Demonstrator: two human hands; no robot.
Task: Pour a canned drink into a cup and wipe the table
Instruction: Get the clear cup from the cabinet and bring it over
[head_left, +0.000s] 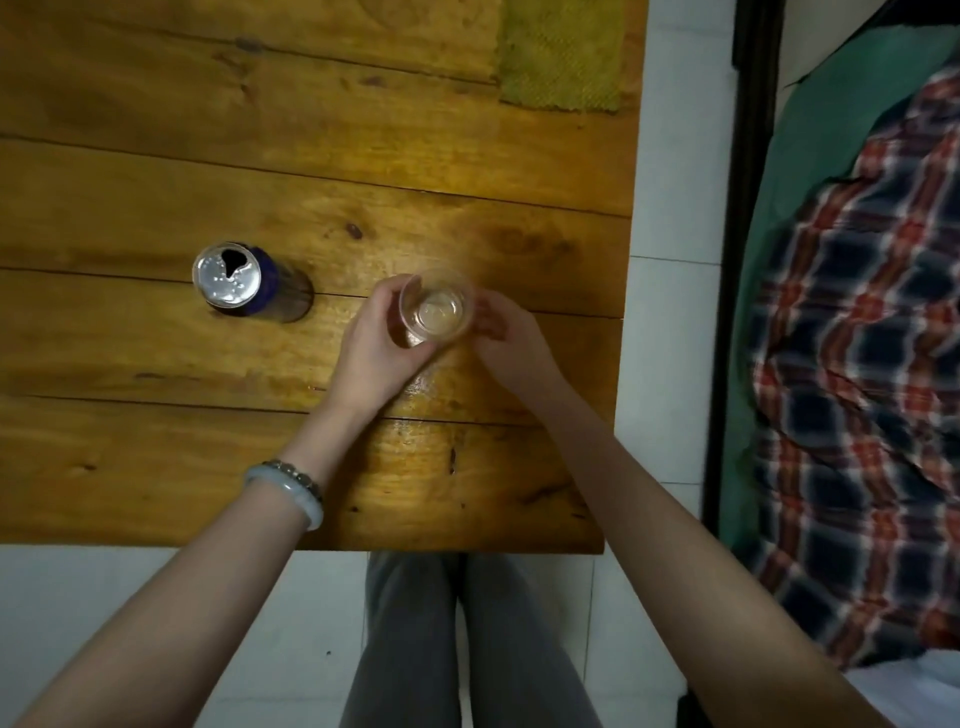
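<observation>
The tabletop is showing wood planks with knots and cracks, and its smooth coat is shining under the light. The can is gleaming with a shiny silver metal top. The cup is looking clear and smooth, like see-through plastic. The yellow-green cloth is looking rough and bumpy. The floor is showing smooth white tiles. The bracelet is shining pale and glossy.

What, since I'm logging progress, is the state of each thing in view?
can: opened, upright on the table, untouched.
cup: clear, upright, held from both sides; contents unclear.
cloth: lying flat at the table's far edge, untouched.
left grip: curled round the cup.
right grip: curled against the cup's other side.
</observation>
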